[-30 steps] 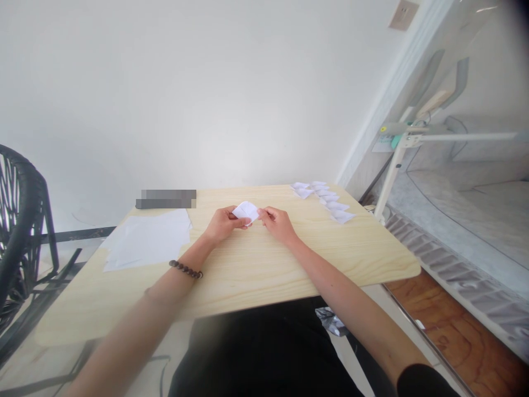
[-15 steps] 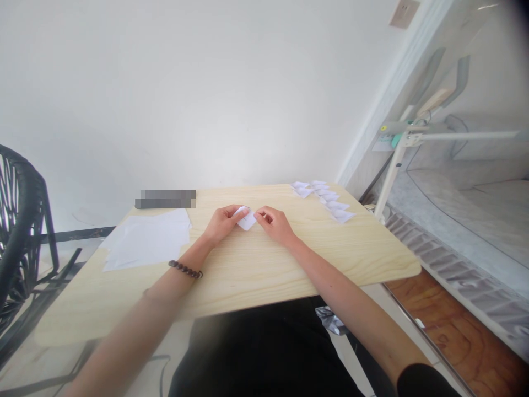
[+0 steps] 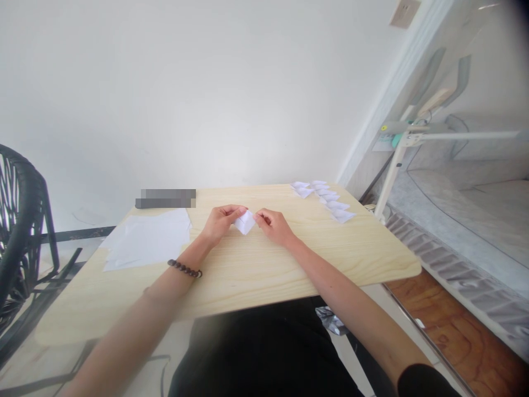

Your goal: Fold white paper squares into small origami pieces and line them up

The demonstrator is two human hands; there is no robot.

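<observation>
A small folded white paper (image 3: 245,223) is held between my two hands over the middle of the table. My left hand (image 3: 223,220) pinches its left corner between thumb and fingers. On the opposite side my right hand (image 3: 273,223) grips the right corner, fingers curled in. The paper is roughly diamond-shaped, with a fold line across it; its back is hidden. At the far right of the table, several folded white paper pieces (image 3: 342,213) stand in two rows.
A stack of white paper sheets (image 3: 149,237) lies on the left of the wooden table (image 3: 256,281). Behind it is a dark blurred-out object (image 3: 165,199). A black woven chair (image 3: 25,220) stands at left, a white metal frame (image 3: 394,165) at right.
The paper between my hands has tilted and its folded faces now show. My left fingers have shifted up to its upper left edge, while my right hand moved only slightly.
</observation>
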